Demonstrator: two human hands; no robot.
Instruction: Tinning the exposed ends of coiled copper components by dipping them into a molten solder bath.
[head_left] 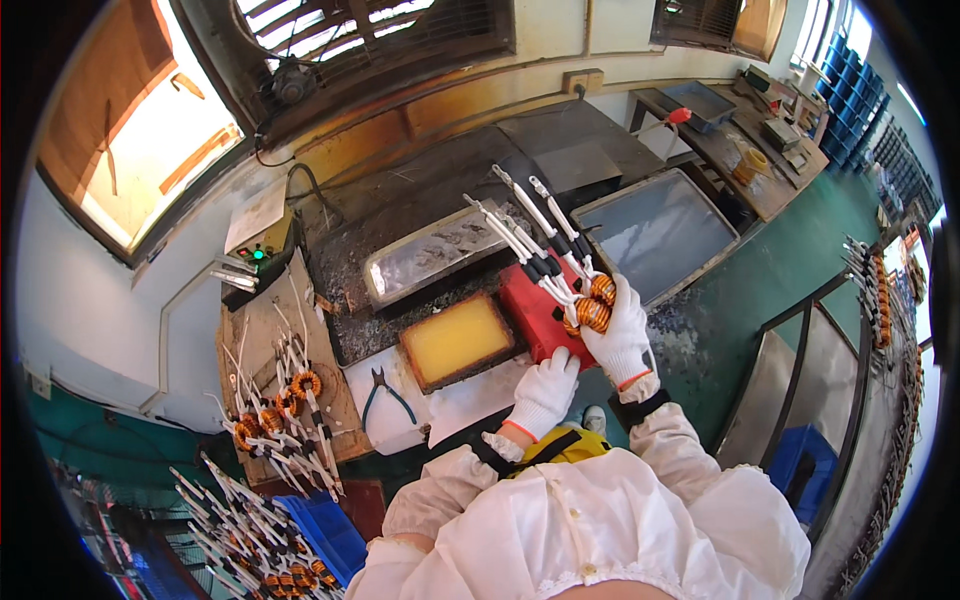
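Note:
My right hand (618,335), in a white knit glove, is closed around copper-wound toroidal coils (592,312). Several white-sleeved leads with black bands and bare silvery ends (545,235) fan up and away from the coils. My left hand (545,393), gloved alike, lies at the near edge of a red box (535,310), fingers stretched toward it; it appears to hold nothing. To the left of the box is a rectangular tray of yellow material (455,342). Beyond it lies a long metal trough with a shiny, partly crusted surface (430,262).
Blue-handled pliers (388,398) lie on a white sheet at left. Coil assemblies (275,410) crowd a wooden board, and others (260,540) pile beside a blue bin (325,535). A grey-surfaced tank (660,235) stands right; a control box (258,220) shows a green light.

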